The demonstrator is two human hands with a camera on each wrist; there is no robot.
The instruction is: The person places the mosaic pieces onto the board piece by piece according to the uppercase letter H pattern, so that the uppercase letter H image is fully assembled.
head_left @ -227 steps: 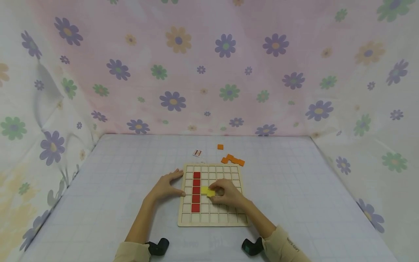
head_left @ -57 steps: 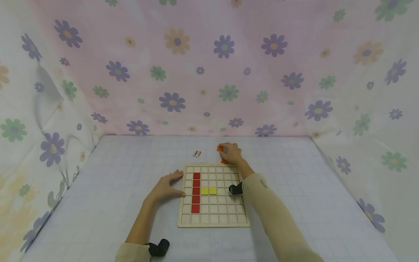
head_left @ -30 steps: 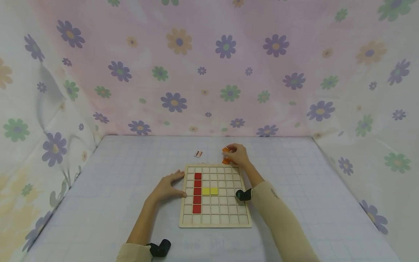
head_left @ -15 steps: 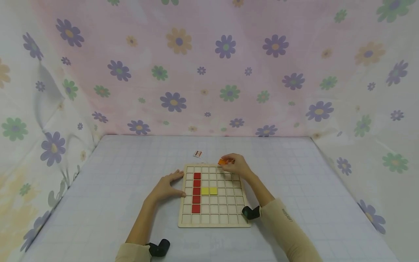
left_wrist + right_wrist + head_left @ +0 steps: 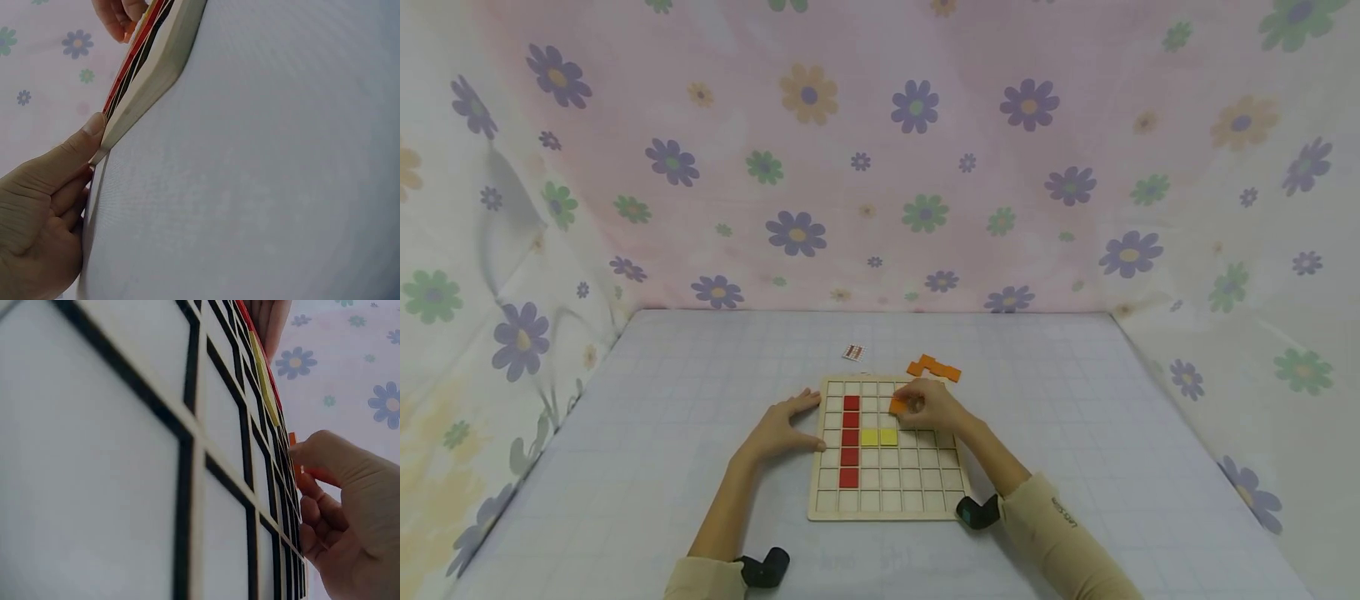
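Note:
A pale wooden grid board (image 5: 890,516) lies on the table. One of its columns carries several red tiles (image 5: 850,437), and two yellow tiles (image 5: 879,437) sit side by side just right of that column. Over the upper middle of the board, my right hand (image 5: 936,407) pinches an orange tile (image 5: 897,406) between thumb and fingers; in the right wrist view only a sliver of this orange tile (image 5: 294,439) shows. My left hand (image 5: 781,429) rests at the board's left edge, thumb and fingers spread. In the left wrist view its thumb (image 5: 72,153) touches the frame.
Several more orange tiles (image 5: 936,366) lie in a cluster behind the board's right half. A small printed card (image 5: 853,352) is to their left. Black devices sit at the left cuff (image 5: 765,568) and right cuff (image 5: 977,512). Flowered cloth (image 5: 880,167) encloses the table.
Two yellow tiles now lie flat; one was earlier in my right hand. That hand took the lone orange tile from behind the board and brought it nearer, over the grid. My left hand stayed.

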